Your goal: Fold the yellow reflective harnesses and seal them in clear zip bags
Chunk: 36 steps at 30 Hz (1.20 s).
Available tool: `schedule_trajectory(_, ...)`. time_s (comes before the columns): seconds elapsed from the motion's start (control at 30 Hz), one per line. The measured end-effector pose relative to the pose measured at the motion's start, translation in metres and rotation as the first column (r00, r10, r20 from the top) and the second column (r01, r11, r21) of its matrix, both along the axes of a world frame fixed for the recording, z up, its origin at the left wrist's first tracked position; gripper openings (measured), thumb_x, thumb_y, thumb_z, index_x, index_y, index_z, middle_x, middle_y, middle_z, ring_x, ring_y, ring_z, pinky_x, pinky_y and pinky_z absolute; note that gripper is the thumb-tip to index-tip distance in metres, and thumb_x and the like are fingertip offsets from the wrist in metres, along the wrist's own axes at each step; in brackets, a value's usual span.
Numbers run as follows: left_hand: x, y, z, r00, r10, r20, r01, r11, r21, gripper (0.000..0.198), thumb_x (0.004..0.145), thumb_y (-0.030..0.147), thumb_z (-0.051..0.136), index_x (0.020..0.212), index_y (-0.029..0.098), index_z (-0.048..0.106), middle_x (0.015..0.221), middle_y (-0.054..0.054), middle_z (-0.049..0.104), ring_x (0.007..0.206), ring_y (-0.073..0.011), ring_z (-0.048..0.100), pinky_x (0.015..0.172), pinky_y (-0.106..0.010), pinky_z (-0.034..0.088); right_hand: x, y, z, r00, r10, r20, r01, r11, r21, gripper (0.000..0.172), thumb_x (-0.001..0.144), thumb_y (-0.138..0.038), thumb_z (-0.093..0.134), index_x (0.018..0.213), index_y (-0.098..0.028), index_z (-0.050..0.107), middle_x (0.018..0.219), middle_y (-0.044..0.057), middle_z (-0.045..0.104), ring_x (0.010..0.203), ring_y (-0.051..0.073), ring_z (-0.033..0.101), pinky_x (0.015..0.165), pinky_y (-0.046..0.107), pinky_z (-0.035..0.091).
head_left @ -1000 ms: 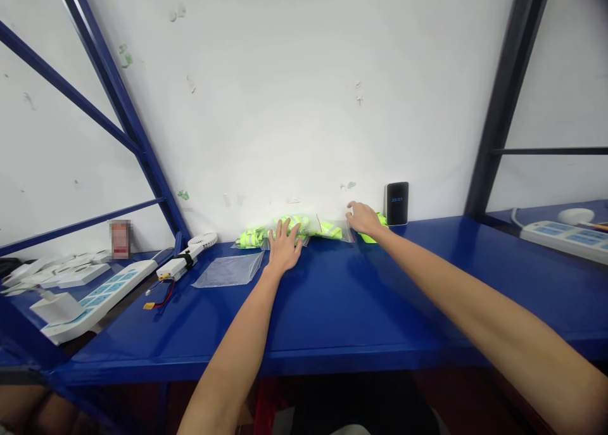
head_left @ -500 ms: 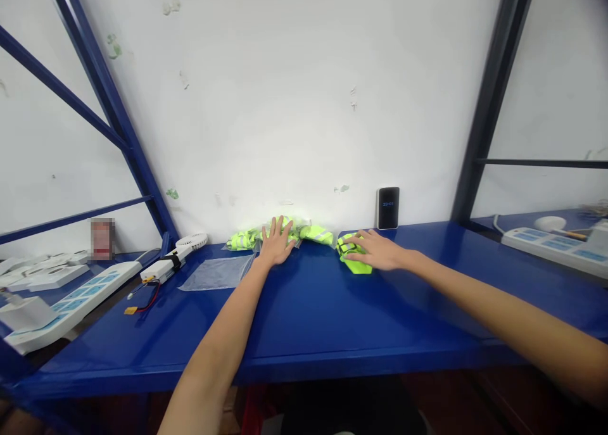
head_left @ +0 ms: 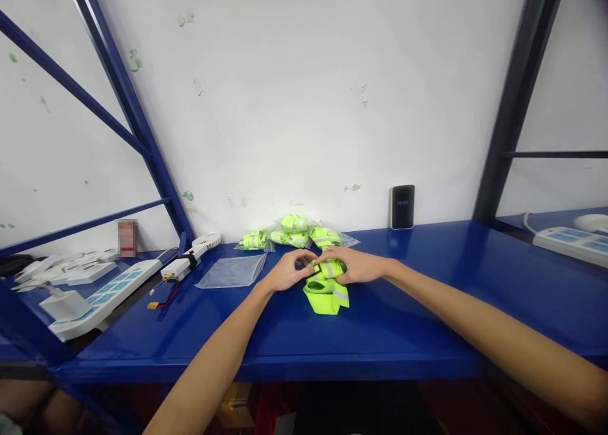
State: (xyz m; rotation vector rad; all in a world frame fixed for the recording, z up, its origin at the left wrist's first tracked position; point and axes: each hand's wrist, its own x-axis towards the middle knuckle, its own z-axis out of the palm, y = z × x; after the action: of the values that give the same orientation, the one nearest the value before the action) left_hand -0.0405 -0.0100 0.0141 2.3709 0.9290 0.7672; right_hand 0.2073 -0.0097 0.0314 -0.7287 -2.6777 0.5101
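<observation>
A bunched neon-yellow reflective vest (head_left: 327,299) with silver stripes and dark edging lies on the blue table, a loose flap towards me. My right hand (head_left: 360,264) curves over its upper right part, thumb and fingers gripping the cloth. At its upper left edge, my left hand (head_left: 291,270) has curled fingers and thumb closed on the material; the exact contact is partly hidden. Just behind my hands, several similar neon-yellow bundles in clear plastic bags (head_left: 295,224) are heaped against the wall.
A flat clear plastic bag (head_left: 230,271) lies to the left. Beyond it are a small white fan (head_left: 207,240) and a white pack with red-and-black wires (head_left: 175,267). Power strips (head_left: 111,296) sit on both sides. A phone-like device (head_left: 402,207) leans on the wall at right.
My right hand has brought the loose vest left and nearer to me. My left hand has come off the bagged heap to the vest. The vest has partly unfolded.
</observation>
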Motion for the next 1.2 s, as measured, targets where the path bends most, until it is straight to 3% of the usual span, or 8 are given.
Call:
schedule_trajectory(0.2,0.001,0.004,-0.005,0.998,0.015,-0.055,-0.015,1.000,-0.008,0.066,0.077,0.042,0.068,0.137,0.022,0.050,0.134,-0.013,0.055,0.115,-0.0283,0.057,0.098,-0.040,0.046,0.000,0.032,-0.029,0.977,-0.135,-0.168,0.128,0.990,-0.051,0.055,0.077,-0.022,0.061,0.132,-0.023,0.056,0.125,0.011,0.057,0.112,0.027,0.055,0.099,0.046,0.041)
schedule_trajectory(0.37,0.022,0.019,-0.024,0.978,0.179,0.108,-0.186,0.981,0.061,0.066,0.077,0.040,0.068,0.137,0.017,0.049,0.133,-0.014,0.057,0.117,-0.0309,0.057,0.101,-0.044,0.043,-0.003,0.051,-0.038,0.908,-0.203,-0.367,0.159,0.976,-0.146,0.053,0.074,-0.024,0.066,0.127,-0.023,0.060,0.130,0.007,0.060,0.118,0.029,0.055,0.103,0.045,0.039)
schedule_trajectory(0.53,0.026,0.035,-0.034,0.899,0.299,0.319,-0.252,0.951,-0.182,0.051,0.078,0.042,0.066,0.119,0.012,0.061,0.118,-0.014,0.068,0.106,-0.0296,0.064,0.093,-0.041,0.049,0.002,0.067,-0.041,0.746,-0.385,-0.543,0.216,0.912,-0.350,0.036,0.084,-0.040,0.056,0.112,-0.019,0.068,0.111,0.007,0.071,0.104,0.026,0.063,0.094,0.038,0.047)
schedule_trajectory(0.7,0.023,0.036,-0.034,0.822,0.337,0.458,-0.165,0.912,-0.375,0.043,0.077,0.041,0.067,0.107,0.011,0.065,0.113,-0.013,0.070,0.101,-0.0280,0.066,0.089,-0.038,0.051,0.027,0.087,-0.045,0.606,-0.618,-0.501,0.519,0.784,-0.339,0.043,0.092,-0.045,0.041,0.099,-0.016,0.071,0.092,0.008,0.074,0.087,0.022,0.067,0.083,0.033,0.050)
schedule_trajectory(0.87,0.024,0.030,-0.029,0.798,0.328,0.505,-0.119,0.908,-0.402,0.042,0.076,0.044,0.068,0.101,0.010,0.067,0.107,-0.012,0.072,0.095,-0.0261,0.067,0.082,-0.034,0.052,0.050,0.065,-0.018,0.756,-0.558,-0.341,0.587,0.809,-0.022,0.036,0.086,-0.049,0.054,0.093,-0.019,0.074,0.095,0.008,0.075,0.091,0.027,0.068,0.083,0.036,0.049)
schedule_trajectory(1.0,0.020,0.026,-0.027,0.777,0.295,0.556,-0.070,0.918,-0.389,0.042,0.073,0.044,0.070,0.096,0.009,0.068,0.092,-0.010,0.073,0.080,-0.0218,0.066,0.071,-0.030,0.051,0.038,0.019,0.005,0.746,-0.494,-0.446,0.614,0.770,0.174,0.047,0.079,-0.042,0.065,0.123,-0.025,0.064,0.115,0.007,0.071,0.107,0.031,0.064,0.091,0.043,0.048)
schedule_trajectory(1.1,0.017,0.026,-0.029,0.762,0.289,0.580,-0.040,0.914,-0.403,0.043,0.073,0.047,0.069,0.092,0.009,0.067,0.076,-0.007,0.070,0.059,-0.0151,0.060,0.054,-0.025,0.045,0.015,-0.004,0.007,0.899,-0.247,-0.361,0.379,0.852,0.361,0.080,0.078,-0.027,0.063,0.151,-0.030,0.029,0.150,0.006,0.043,0.129,0.032,0.049,0.103,0.049,0.042)
schedule_trajectory(1.2,0.015,0.026,-0.031,0.736,0.281,0.616,-0.024,0.920,-0.391,0.043,0.072,0.050,0.068,0.088,0.010,0.066,0.063,-0.001,0.062,0.047,-0.0094,0.049,0.046,-0.023,0.038,-0.007,-0.009,0.001,0.983,-0.049,-0.179,0.130,0.870,0.476,0.084,0.080,-0.016,0.057,0.153,-0.032,0.019,0.160,0.006,0.020,0.140,0.032,0.033,0.108,0.051,0.037)
